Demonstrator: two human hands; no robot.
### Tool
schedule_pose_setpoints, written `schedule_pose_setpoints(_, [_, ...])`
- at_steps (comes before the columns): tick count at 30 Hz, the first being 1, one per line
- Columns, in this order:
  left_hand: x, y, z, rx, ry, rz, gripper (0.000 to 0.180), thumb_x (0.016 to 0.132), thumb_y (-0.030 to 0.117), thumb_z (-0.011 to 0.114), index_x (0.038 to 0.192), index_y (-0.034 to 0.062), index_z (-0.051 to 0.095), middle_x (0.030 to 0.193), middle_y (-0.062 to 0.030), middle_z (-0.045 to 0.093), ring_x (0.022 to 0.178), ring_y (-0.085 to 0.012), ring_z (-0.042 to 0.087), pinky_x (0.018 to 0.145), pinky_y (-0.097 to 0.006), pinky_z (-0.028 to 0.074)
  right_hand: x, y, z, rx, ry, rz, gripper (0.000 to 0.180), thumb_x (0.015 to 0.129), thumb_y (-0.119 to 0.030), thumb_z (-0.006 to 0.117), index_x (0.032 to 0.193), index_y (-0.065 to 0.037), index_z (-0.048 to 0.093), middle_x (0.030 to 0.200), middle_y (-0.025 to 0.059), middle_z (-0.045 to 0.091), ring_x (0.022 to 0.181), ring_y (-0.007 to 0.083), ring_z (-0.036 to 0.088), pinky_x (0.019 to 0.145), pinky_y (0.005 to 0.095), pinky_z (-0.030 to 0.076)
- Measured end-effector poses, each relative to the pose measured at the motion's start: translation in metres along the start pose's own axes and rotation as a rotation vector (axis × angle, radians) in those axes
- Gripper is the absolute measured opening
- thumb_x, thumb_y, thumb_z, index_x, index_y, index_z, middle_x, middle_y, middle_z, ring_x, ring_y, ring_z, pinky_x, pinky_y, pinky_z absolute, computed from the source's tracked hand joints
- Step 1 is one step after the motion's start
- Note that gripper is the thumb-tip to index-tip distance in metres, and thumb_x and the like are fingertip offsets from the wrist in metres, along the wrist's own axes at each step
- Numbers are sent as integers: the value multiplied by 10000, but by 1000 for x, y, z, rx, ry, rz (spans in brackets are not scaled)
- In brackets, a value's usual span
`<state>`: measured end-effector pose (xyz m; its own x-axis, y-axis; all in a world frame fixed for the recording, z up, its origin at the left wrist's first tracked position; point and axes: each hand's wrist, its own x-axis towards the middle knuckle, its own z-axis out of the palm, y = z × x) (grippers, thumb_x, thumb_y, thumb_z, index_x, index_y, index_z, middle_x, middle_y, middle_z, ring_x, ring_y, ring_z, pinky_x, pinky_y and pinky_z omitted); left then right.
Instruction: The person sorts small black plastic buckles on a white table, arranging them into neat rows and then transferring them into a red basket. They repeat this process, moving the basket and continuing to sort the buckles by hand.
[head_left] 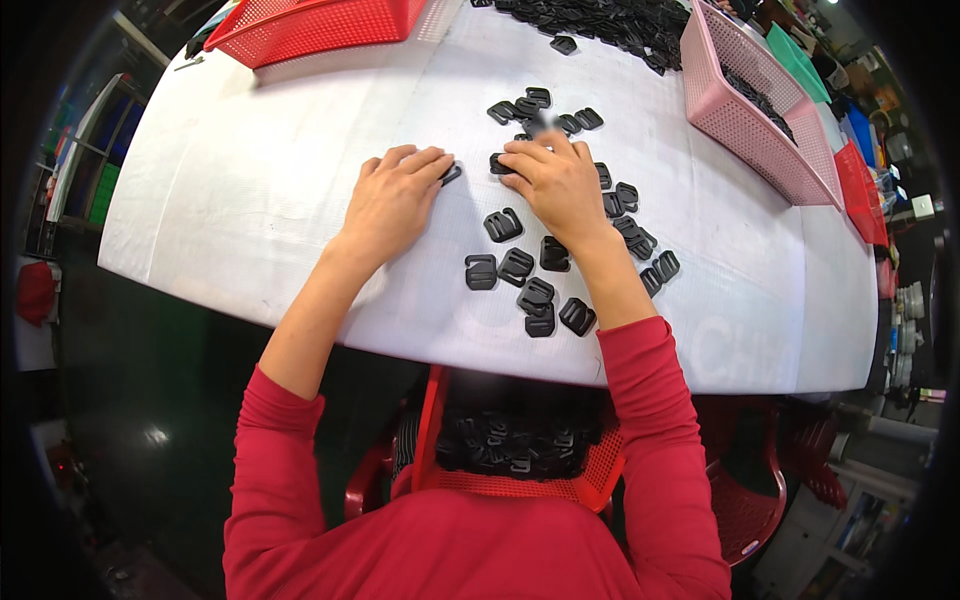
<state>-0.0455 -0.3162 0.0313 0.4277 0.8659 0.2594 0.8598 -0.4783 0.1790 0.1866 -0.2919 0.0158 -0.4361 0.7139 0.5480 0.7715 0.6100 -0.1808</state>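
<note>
Both my hands rest palm down on a white table [250, 200]. My left hand [395, 195] lies flat with its fingertips on a small black plastic buckle [452, 173]. My right hand [555, 180] presses its fingertips on another black buckle [499, 163] just to the right of that one. Several loose black buckles [520, 270] lie scattered between and around my forearms, and more [545, 110] lie beyond my right hand. Whether either hand grips its buckle or only touches it is unclear.
A red mesh basket [310, 25] stands at the far left, and a pink basket [760, 110] holding black parts stands at the right. A big heap of black parts [610, 20] lies at the back. A red basket of buckles [520, 450] sits below the table edge on my lap.
</note>
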Motion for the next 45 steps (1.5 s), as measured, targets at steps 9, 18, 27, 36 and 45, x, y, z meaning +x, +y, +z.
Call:
schedule_pose_setpoints(9, [78, 4, 5, -144, 89, 46, 411, 929, 137, 550, 1326, 30, 542, 1348, -153, 557, 1262, -324, 496, 1041, -423, 407, 15, -16, -23, 182, -146, 348, 175, 858, -227, 662, 964, -113, 741, 895, 44, 710, 907, 233, 615, 840, 393, 427])
schedule_pose_setpoints(18, [78, 18, 6, 60, -262, -62, 544, 930, 105, 500, 1452, 37, 365, 1288, -214, 576, 1241, -323, 530, 1081, -608, 308, -12, -22, -12, -36, -105, 105, 339, 812, -129, 683, 1149, -102, 661, 1168, 43, 670, 1171, 235, 558, 920, 427, 413])
schedule_pose_setpoints(27, [79, -18, 12, -64, 124, -157, 284, 936, 157, 527, 1186, 101, 650, 1103, -112, 695, 1063, -293, 634, 1042, -600, 365, 31, 24, 0, -169, 57, 268, 257, 826, -145, 693, 1080, -106, 702, 1142, 25, 685, 1114, 226, 569, 876, 406, 417])
schedule_pose_setpoints(36, [79, -11, 16, -152, 104, -159, 275, 928, 143, 524, 1157, 102, 670, 1111, -103, 698, 1055, -292, 637, 1039, -598, 366, 61, 40, 26, -261, -79, 280, 164, 839, -176, 669, 974, -113, 739, 944, 35, 713, 911, 233, 656, 761, 398, 487])
schedule_pose_setpoints(45, [78, -11, 13, -172, 131, -168, 266, 930, 149, 527, 1149, 108, 673, 1100, -105, 698, 1049, -297, 638, 1024, -591, 377, 66, 32, 15, 5, -37, 350, 187, 840, -162, 671, 999, -99, 745, 935, 87, 726, 864, 294, 679, 807, 392, 522])
